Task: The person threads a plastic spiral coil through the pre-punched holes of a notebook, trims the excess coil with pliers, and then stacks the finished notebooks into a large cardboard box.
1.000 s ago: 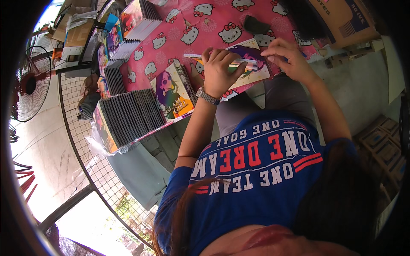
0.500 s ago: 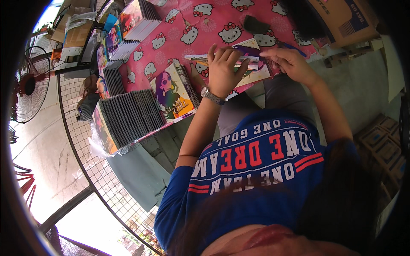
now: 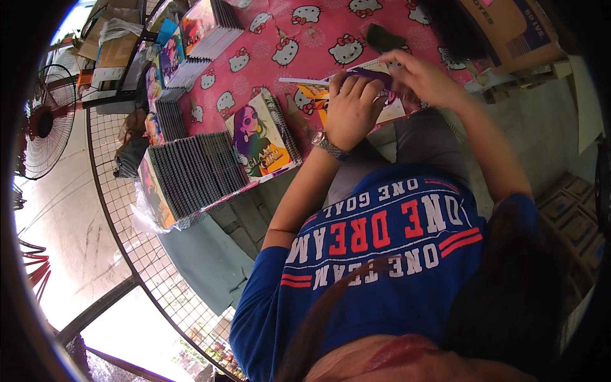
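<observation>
On my remote feed I'm counting two hands, one left hand (image 3: 354,105) and one right hand (image 3: 423,79), and one wristwatch (image 3: 330,145). At least one open notebook (image 3: 389,113) under them! One small pile (image 3: 258,140) beside, at least four stacks (image 3: 191,172) of spiral notebooks leftward, spines too packed to tally. One dark scrap (image 3: 385,38), one printed carton (image 3: 509,32), one fan (image 3: 43,121).

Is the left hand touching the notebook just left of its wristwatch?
Apart: the head view shows pink tablecloth between the left hand and the notebook.
</observation>
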`<state>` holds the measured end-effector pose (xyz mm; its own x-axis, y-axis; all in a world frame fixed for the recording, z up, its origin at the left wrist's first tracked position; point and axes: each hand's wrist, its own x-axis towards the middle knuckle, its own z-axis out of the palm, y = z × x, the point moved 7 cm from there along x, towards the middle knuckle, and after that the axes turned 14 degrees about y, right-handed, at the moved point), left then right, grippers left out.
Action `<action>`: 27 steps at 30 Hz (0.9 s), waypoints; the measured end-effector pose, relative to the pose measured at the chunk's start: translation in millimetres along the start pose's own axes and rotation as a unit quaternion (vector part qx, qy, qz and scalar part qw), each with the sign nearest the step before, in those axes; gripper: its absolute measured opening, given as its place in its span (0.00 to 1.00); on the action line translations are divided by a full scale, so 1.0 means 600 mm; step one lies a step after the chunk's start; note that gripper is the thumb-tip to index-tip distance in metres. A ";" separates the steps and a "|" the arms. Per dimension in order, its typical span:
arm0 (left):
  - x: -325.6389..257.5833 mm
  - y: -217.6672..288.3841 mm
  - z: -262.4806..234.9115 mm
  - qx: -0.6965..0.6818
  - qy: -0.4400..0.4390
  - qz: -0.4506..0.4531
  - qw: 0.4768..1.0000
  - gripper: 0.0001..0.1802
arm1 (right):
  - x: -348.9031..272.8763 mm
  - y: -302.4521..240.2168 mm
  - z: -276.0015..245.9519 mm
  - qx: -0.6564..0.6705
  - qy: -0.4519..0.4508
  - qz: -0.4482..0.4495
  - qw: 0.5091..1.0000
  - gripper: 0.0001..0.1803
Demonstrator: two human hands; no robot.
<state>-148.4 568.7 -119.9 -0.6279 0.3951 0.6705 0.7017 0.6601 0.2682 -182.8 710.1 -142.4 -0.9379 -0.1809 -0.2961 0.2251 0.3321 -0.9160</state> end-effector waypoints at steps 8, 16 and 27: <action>-0.023 -0.013 -0.004 0.016 -0.046 0.011 0.999 0.15 | 0.198 0.074 0.009 -0.528 0.346 -0.233 0.740 0.27; -0.038 -0.049 -0.016 0.065 -0.003 -0.095 0.993 0.22 | 0.020 -0.022 0.027 0.282 -0.328 -0.119 0.893 0.19; -0.028 -0.028 -0.013 0.044 -0.025 -0.084 0.995 0.23 | 0.021 0.015 0.020 0.212 -0.239 -0.125 0.940 0.31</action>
<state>-147.3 545.8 -130.0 -0.7513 0.3036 0.5859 0.5543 0.7721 0.3108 -189.7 699.9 -157.5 -0.7729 -0.6323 -0.0531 0.1937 -0.1554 -0.9687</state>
